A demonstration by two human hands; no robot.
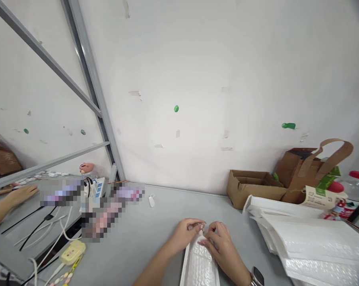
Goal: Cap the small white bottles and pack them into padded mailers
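Note:
A white bubble mailer [199,267] lies on the grey table [155,226] at the bottom centre. My left hand [187,231] pinches its top edge from the left. My right hand [219,240], with a watch [257,276] on the wrist, has its fingers curled on the same top edge from the right. Both hands meet at the mailer's far end.
A stack of white bubble mailers [304,242] lies at the right. Behind it stand a cardboard box [251,186], a brown paper bag [310,167] and a red-capped bottle [354,186]. At the left are a power strip [94,188], cables, a yellow device [72,252], a metal frame [90,79] and another person's hand [18,196].

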